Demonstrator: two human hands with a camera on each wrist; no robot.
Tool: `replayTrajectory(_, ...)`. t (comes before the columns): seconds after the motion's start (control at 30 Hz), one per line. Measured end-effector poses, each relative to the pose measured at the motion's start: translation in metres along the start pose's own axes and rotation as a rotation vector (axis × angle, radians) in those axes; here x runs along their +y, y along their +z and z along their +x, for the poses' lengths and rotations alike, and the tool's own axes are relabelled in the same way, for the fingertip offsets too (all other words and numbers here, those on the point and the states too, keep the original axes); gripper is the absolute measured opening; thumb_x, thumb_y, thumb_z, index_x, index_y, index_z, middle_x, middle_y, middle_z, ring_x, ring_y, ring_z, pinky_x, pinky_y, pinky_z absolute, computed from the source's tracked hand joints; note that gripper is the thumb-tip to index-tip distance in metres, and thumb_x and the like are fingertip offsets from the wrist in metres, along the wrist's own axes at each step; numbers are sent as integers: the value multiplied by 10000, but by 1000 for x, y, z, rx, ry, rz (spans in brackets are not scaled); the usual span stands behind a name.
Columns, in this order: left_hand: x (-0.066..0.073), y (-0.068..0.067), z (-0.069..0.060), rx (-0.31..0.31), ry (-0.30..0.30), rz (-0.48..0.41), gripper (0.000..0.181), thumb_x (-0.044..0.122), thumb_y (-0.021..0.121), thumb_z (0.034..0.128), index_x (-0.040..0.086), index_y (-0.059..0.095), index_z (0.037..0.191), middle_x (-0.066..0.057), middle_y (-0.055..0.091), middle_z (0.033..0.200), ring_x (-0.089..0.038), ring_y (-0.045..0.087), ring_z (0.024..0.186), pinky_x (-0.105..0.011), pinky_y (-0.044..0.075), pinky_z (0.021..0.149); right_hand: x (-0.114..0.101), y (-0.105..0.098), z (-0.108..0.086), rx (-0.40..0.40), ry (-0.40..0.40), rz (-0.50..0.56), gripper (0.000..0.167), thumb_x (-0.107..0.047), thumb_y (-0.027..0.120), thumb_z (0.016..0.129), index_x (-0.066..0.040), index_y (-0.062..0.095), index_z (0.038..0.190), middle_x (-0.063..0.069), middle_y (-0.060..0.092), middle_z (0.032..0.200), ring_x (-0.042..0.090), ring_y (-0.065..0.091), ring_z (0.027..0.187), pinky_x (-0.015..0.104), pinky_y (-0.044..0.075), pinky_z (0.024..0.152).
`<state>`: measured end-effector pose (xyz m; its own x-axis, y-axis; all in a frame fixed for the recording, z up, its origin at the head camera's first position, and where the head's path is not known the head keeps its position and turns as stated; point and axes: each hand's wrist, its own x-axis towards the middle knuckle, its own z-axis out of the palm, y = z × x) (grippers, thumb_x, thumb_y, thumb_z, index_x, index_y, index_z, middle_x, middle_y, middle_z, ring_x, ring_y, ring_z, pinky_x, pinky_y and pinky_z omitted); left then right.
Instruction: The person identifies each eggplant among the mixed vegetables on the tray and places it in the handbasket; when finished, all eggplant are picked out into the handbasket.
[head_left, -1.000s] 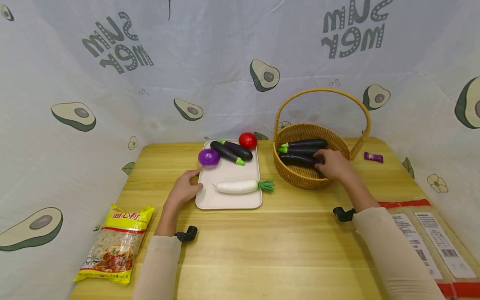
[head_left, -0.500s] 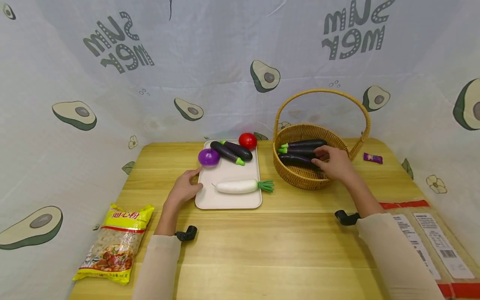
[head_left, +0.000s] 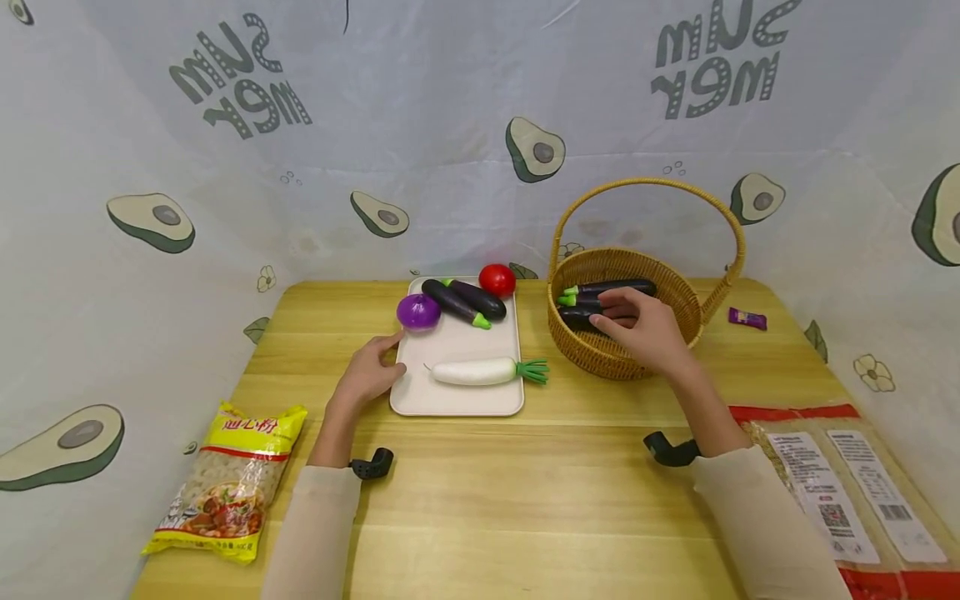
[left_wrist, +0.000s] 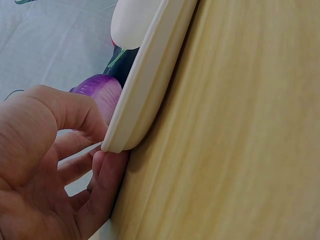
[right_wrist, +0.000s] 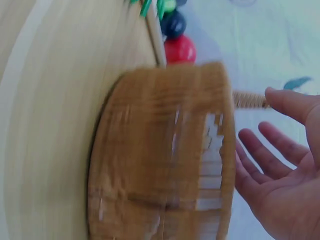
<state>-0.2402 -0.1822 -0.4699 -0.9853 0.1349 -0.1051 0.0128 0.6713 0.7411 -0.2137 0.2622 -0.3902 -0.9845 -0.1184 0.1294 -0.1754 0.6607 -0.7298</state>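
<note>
In the head view, we count 3 eggplants (head_left: 591, 302) in 1 basket (head_left: 600, 364), and 1 tray (head_left: 450, 402) with 2 more eggplants (head_left: 454, 305), 1 onion (head_left: 418, 312), 1 tomato (head_left: 497, 281) and 1 white radish (head_left: 476, 372). In the left wrist view, we see the left hand (left_wrist: 35, 160) pinch the tray's edge. In the right wrist view, we see the right hand (right_wrist: 287, 197) by the basket rim, fingers apart, holding nothing.
</note>
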Motion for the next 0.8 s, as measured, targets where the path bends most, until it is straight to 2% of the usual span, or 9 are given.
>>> replayTrajectory(0.07, 0, 0, 0, -2, 0, 6, 694, 187, 638, 906, 161, 446, 1572, -145, 477, 1569, -294, 558, 1024, -414, 476, 943, -4, 11, 1, 8, -22, 30, 477, -361, 672, 996, -65, 601, 1363, 193, 655, 1314, 343, 661, 1161, 188, 537, 886)
replayTrajectory(0.1, 0, 0, 0, -3, -1, 8, 693, 186, 638, 907, 160, 446, 1573, -145, 478, 1567, -288, 559, 1002, -401, 477, 922, -7, 17, 2, 9, -34, 40, 476, -356, 677, 994, -66, 600, 1364, 193, 653, 1321, 337, 661, 1159, 206, 540, 898)
replayTrajectory(0.23, -1, 1, 0, -4, -2, 13, 694, 187, 638, 909, 163, 442, 1575, -141, 479, 1566, -272, 553, 966, -371, 469, 882, -22, 37, 7, 20, -72, 77, 475, -328, 705, 978, -58, 607, 1357, 192, 654, 1320, 313, 671, 1139, 381, 558, 960)
replayTrajectory(0.3, -2, 0, 0, -3, -5, 11, 698, 189, 638, 908, 170, 439, 1577, -137, 477, 1567, -275, 552, 951, -371, 470, 864, -29, 47, 9, 20, -82, 92, 461, -317, 710, 976, -71, 612, 1352, 179, 661, 1310, 303, 681, 1131, 429, 558, 968)
replayTrajectory(0.43, -1, -1, 0, 2, -10, 13, 697, 181, 639, 907, 176, 442, 1576, -135, 479, 1564, -269, 557, 934, -362, 475, 843, -39, 65, 15, -11, -78, 131, 444, -295, 721, 969, -100, 614, 1354, 154, 659, 1317, 306, 680, 1155, 451, 558, 987)
replayTrajectory(0.67, -1, 0, 1, -1, 0, 14, 697, 184, 645, 913, 182, 437, 1578, -118, 488, 1556, -241, 535, 861, -330, 467, 771, -47, 92, 29, -91, -35, 177, 495, -278, 730, 959, -81, 585, 1389, 176, 621, 1388, 358, 622, 1255, 497, 511, 1062)
replayTrajectory(0.8, -1, 0, 2, 3, 2, 14, 698, 185, 643, 908, 180, 441, 1576, -119, 485, 1561, -246, 526, 866, -349, 455, 804, -49, 102, 38, -118, -23, 181, 532, -265, 721, 963, -53, 564, 1425, 203, 592, 1435, 382, 596, 1294, 510, 491, 1084)
